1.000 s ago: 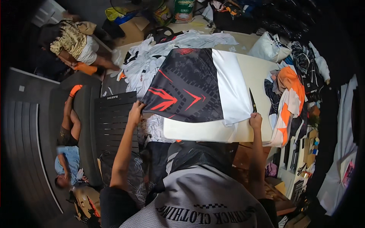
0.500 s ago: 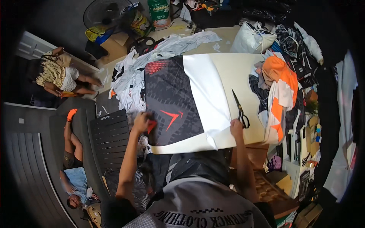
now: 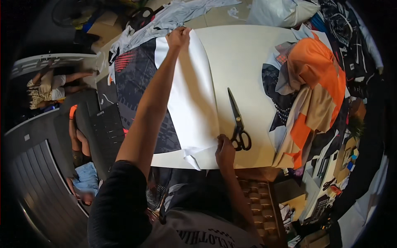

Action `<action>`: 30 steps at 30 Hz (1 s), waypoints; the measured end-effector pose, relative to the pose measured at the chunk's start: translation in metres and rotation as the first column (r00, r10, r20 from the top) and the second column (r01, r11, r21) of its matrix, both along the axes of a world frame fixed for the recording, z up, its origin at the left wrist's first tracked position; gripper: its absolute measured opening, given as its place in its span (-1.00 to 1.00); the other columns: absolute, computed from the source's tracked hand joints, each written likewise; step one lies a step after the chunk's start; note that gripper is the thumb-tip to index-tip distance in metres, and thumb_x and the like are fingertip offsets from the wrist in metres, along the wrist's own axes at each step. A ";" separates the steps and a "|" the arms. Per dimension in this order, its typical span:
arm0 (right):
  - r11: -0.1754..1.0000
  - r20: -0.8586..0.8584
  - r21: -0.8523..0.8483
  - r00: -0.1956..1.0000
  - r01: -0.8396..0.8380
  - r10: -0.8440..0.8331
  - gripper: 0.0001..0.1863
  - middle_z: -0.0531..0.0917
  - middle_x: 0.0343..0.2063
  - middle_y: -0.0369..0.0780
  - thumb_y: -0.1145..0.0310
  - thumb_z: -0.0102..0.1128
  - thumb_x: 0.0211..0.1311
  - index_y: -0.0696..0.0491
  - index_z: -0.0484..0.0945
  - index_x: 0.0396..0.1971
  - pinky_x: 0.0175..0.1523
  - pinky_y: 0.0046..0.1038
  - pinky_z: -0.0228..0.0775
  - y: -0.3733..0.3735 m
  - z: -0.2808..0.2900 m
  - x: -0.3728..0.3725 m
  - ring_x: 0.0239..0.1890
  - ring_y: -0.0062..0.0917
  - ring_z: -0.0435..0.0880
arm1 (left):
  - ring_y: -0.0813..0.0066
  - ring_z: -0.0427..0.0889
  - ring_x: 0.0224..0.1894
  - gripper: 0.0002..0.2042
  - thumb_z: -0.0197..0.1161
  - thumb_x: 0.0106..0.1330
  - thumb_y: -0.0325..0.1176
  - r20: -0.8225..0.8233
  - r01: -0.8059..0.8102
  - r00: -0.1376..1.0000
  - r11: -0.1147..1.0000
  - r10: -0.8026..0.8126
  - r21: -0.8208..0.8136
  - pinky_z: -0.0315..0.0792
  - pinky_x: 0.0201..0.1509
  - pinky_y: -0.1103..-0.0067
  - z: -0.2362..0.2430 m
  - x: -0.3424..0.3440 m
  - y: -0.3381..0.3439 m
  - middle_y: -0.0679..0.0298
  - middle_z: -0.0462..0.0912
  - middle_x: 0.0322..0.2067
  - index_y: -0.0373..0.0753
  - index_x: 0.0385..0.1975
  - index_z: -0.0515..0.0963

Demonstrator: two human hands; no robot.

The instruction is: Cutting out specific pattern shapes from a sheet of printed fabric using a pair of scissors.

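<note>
A piece of fabric lies over the table, its left part printed in dark grey with red marks (image 3: 138, 89) and its right part a plain white panel (image 3: 192, 103). My left arm reaches across it, and my left hand (image 3: 178, 38) grips the white panel's far edge. At the near right corner, my right hand (image 3: 225, 151) has its fingers closed on the fabric's edge, which is creased and folded there. Black-handled scissors (image 3: 237, 119) rest on the table just right of the panel, beside my right hand, blades pointing away.
A heap of orange, grey and black fabric (image 3: 316, 78) covers the table's (image 3: 244, 45) right side. Pale cloth (image 3: 165, 20) and a white sack (image 3: 281, 12) lie beyond the far edge. Two people (image 3: 87, 173) are off to the left, one lying down, one upright.
My left hand has gone from the dark fabric's near left edge to the white panel's far edge. My right hand stays at the near corner. The view has shifted closer over the table.
</note>
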State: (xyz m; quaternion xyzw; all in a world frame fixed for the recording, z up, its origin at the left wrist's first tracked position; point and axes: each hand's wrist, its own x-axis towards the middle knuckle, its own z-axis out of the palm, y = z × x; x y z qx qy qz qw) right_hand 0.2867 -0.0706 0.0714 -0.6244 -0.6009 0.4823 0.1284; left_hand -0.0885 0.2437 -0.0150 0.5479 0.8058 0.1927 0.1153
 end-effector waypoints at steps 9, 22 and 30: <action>0.993 0.030 0.054 0.994 -0.102 0.101 -0.84 0.62 -0.50 -0.15 0.44 0.05 0.29 0.19 0.51 -0.22 -0.36 -0.35 0.41 0.038 0.001 0.010 -0.49 -0.32 0.58 | 0.25 0.62 -0.37 -0.75 0.11 0.24 -0.10 -0.058 -0.060 0.996 0.995 0.065 0.085 0.44 -0.21 0.43 0.005 0.039 0.051 0.41 0.73 -0.40 -0.01 -0.33 0.70; 0.971 0.026 0.232 0.998 -0.058 0.053 -0.87 0.57 -0.48 -0.16 0.48 0.07 0.17 0.09 0.50 -0.27 -0.24 -0.22 0.39 0.036 -0.006 0.029 -0.45 -0.20 0.52 | 0.02 0.37 0.19 -0.56 0.17 0.27 -0.37 0.219 0.089 0.967 0.978 -0.129 0.187 0.30 0.25 0.34 0.073 0.074 -0.294 0.03 0.31 0.22 -0.22 0.18 0.40; 0.941 0.279 0.322 0.960 -0.101 0.008 -0.62 0.53 -0.08 -0.06 0.47 0.22 0.11 0.06 0.46 -0.03 0.08 -0.26 0.37 -0.001 -0.015 0.050 -0.09 -0.13 0.52 | -0.06 0.23 0.33 -0.43 0.29 0.18 -0.23 0.105 0.174 0.981 0.980 -0.164 -0.099 0.21 0.32 0.25 0.084 0.073 -0.491 0.04 0.23 0.30 -0.17 0.23 0.36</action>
